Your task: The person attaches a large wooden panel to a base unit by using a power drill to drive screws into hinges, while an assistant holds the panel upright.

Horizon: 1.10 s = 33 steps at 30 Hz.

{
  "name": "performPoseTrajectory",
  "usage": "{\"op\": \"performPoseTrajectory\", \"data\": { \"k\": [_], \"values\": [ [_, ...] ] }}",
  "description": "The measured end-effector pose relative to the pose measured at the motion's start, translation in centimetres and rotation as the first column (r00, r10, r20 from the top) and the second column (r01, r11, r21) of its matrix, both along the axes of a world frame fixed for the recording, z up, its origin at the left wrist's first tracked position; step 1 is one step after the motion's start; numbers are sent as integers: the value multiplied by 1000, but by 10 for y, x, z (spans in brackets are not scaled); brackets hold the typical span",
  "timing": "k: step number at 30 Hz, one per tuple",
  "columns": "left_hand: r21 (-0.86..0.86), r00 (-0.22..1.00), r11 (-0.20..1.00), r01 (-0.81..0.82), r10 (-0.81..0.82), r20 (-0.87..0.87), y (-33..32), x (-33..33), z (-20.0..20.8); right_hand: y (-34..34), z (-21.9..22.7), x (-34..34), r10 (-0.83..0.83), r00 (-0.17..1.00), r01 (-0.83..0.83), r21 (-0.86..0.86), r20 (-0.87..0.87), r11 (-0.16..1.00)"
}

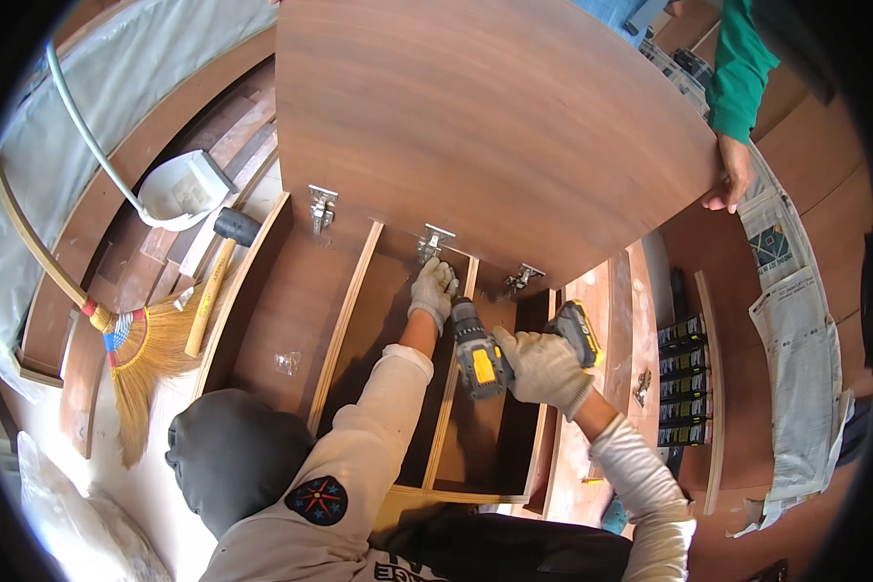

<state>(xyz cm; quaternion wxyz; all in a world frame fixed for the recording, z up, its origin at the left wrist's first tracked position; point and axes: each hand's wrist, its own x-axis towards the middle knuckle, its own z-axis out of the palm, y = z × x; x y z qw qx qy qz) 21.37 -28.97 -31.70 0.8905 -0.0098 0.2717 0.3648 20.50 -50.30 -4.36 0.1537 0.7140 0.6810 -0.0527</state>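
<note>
Panel [485, 116] — smooth, grained wood | hinge [436, 242]: glossy metal | drill [478, 357]: matt plastic | gloves [548, 371]: rough knit cloth | dustpan [181, 189]: smooth plastic | broom [147, 359]: coarse straw | newspaper [795, 339] — matt, creased paper

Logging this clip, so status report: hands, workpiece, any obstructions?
Left hand at middle hinge, grip unclear. Right hand gripping cordless drill. Wooden panel, three hinges along lower edge. Co-worker's hand at panel's right-hand corner, away from drill.
</note>
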Motion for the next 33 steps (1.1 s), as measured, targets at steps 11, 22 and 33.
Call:
{"op": "performPoseTrajectory", "data": {
  "k": [11, 22, 33],
  "values": [
    [67, 996, 996, 63, -59, -70, -13, -17, 19, 23, -61, 19, -109, 991, 102, -94, -77, 990],
    [54, 997, 996, 65, -63, -34, 7, -11, 1, 50, -58, 18, -112, 987, 105, -68, -116, 992],
    [87, 988, 993, 81, -92, 127, 2, -14, -16, 54, -58, 16, -135, 979, 127, -60, -154, 990]
  ]
}}
